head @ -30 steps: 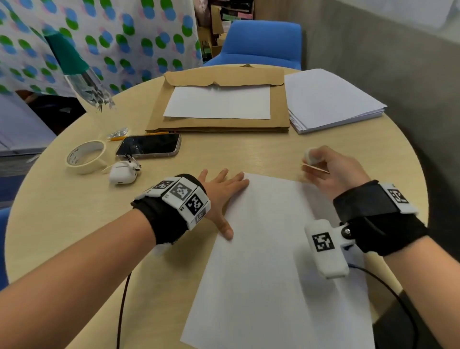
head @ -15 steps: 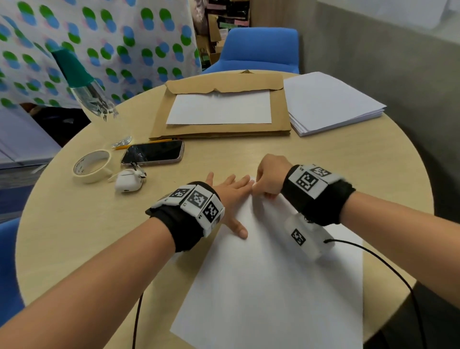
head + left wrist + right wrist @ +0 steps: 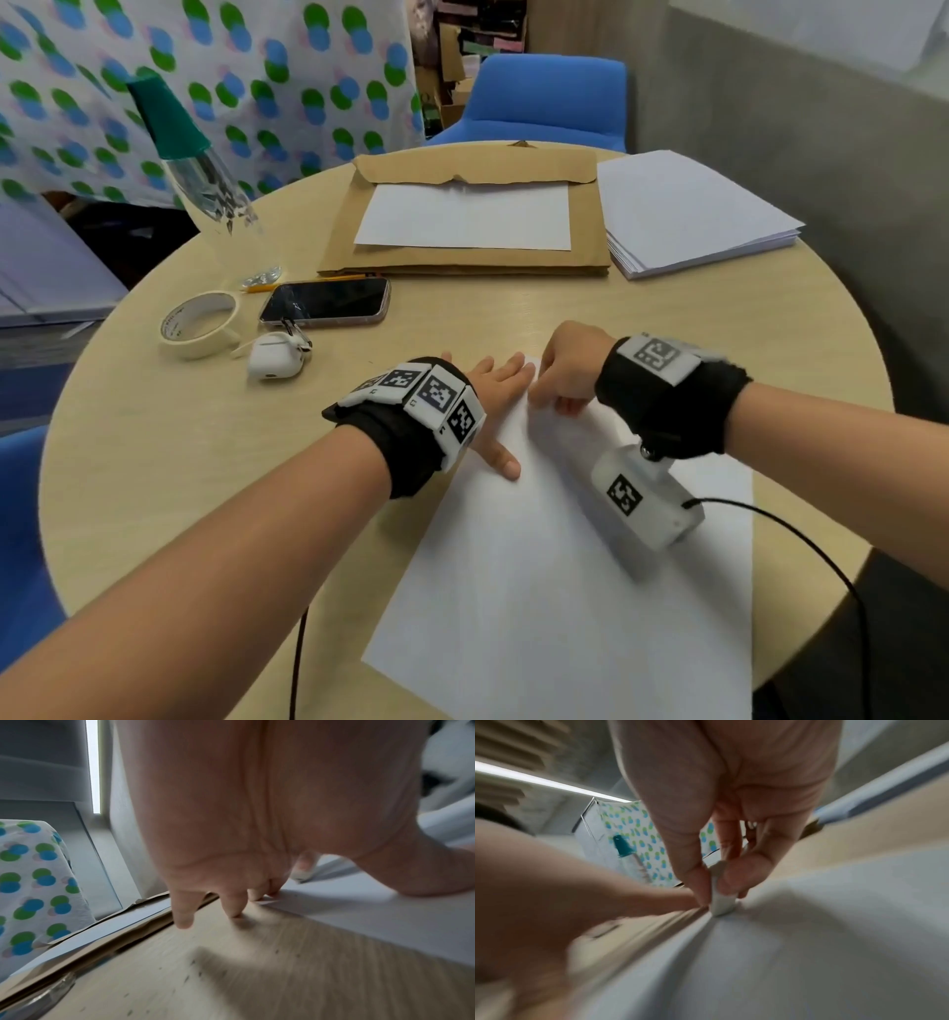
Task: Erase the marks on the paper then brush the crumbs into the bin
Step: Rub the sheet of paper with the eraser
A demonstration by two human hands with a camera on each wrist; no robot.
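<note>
A white sheet of paper (image 3: 575,565) lies on the round wooden table (image 3: 154,462) in front of me. My left hand (image 3: 500,390) rests flat with spread fingers on the sheet's far left corner, seen from below in the left wrist view (image 3: 231,908). My right hand (image 3: 565,375) is beside it, fingers curled down onto the paper's far edge. In the right wrist view its thumb and fingers pinch a small white eraser (image 3: 721,902), whose lower end touches the paper (image 3: 808,943). I see no marks on the sheet. No bin is in view.
At the back lie a brown envelope (image 3: 462,257) with a white sheet on it and a paper stack (image 3: 693,210). To the left are a phone (image 3: 326,303), a tape roll (image 3: 197,324), a white earbud case (image 3: 274,360), a pencil and a clear bottle (image 3: 205,174). A blue chair (image 3: 539,103) stands behind.
My right hand swung left from the paper's right side, holding the eraser, and came down on the far corner next to my left hand. The left hand stayed put.
</note>
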